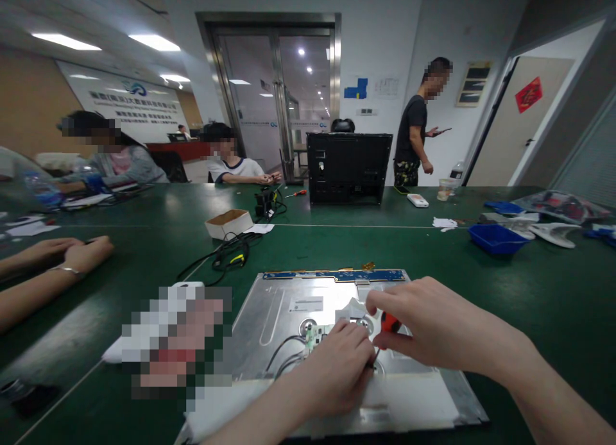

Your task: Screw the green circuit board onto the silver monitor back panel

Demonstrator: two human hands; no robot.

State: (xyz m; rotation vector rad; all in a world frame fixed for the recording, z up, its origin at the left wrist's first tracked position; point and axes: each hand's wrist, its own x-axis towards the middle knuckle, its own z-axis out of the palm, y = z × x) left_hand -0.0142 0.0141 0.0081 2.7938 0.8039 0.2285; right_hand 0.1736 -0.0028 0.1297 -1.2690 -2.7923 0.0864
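A flat metal panel (274, 297), which looks like the back of a display, lies on the green table in front of me. Along its far edge runs a blue circuit strip (337, 276). My right hand (428, 323) grips a screwdriver (390, 322) by its red-orange handle, with the shaft slanting down toward the panel. Beside it my left hand (344, 361) rests on the panel, fingers curled close to the screwdriver's lower end; what lies under them is hidden. A small green circuit board (316, 335) shows past the left hand, and black cables (283, 352) lie near it.
Beyond the panel are a small box (230, 224), black cables (231, 252), an upright black monitor (350, 169) and a blue tray (497, 238). Another person's hands (81, 256) rest at the left. Several people sit or stand around the table.
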